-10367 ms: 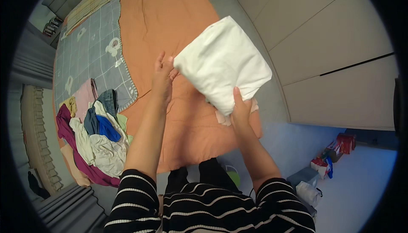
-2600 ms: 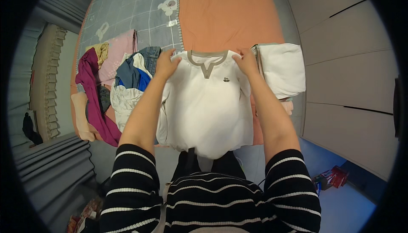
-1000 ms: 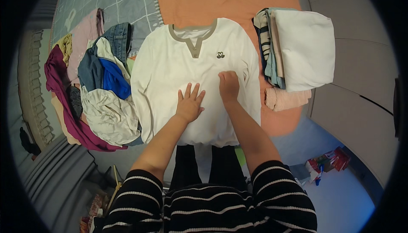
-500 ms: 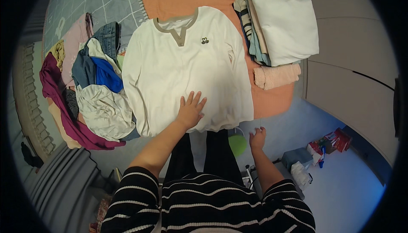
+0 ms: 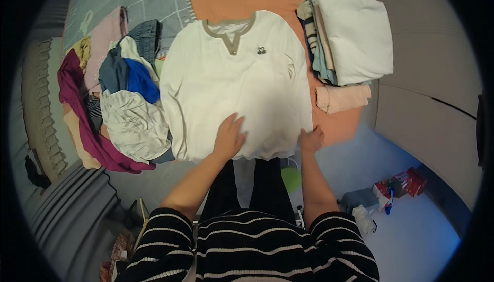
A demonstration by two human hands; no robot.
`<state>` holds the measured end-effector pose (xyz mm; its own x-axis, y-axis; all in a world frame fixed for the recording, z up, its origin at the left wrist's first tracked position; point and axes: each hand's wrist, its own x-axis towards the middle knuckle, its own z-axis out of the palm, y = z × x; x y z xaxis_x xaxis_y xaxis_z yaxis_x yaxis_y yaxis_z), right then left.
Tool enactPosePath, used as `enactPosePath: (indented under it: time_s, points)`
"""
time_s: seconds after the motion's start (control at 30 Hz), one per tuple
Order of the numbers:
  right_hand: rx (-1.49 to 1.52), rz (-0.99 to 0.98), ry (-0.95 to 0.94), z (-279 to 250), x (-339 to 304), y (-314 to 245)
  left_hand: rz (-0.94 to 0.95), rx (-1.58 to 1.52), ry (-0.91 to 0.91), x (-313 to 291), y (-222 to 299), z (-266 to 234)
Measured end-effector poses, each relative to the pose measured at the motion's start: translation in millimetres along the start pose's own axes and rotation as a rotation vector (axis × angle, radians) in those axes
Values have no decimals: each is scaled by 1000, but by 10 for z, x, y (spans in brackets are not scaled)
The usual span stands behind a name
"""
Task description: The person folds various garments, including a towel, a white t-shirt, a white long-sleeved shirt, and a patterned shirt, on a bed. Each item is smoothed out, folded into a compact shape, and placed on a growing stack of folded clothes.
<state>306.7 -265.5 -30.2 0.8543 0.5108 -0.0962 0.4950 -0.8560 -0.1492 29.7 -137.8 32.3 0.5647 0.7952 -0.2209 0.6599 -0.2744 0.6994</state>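
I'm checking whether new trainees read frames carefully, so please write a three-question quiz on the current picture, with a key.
1. Multiple choice: which hand is nearest the lower right corner of the white henley-style shirt? a) left, b) right, c) both equally.
2. True or false: the folded peach cloth is lower in the picture than the folded white fabric.
3. Fill in: the loose pile of clothes lies on the ____ side of the shirt.

Key:
1. b; the right hand is at that corner, while the left hand is over the shirt's front.
2. True.
3. Left.
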Motion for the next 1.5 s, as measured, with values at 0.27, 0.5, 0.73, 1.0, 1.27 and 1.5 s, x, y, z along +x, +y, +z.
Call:
enactPosePath:
  time_s: [0.27, 0.5, 0.73, 1.0, 1.27, 1.5]
  points:
    - [883, -25, 2, -709, 424, -41, -509, 89, 664, -1045, -963, -538]
    - [1203, 6, 250, -1767, 659, -816, -657, 156, 702, -1128, -1020, -643]
    - [952, -523, -175, -1646, -81, -1324, -257, -473, 378, -163, -274, -589]
    - [749, -689, -419, -1704, -377, -1301, -240, -552, 28, 2251, 586, -130]
    - [607, -132, -282, -1339, 57, -266, -94, 103, 265, 3622, 350, 250]
    - [703, 88, -129, -1192, 564, 510, 19, 271, -117, 4029, 208, -69]
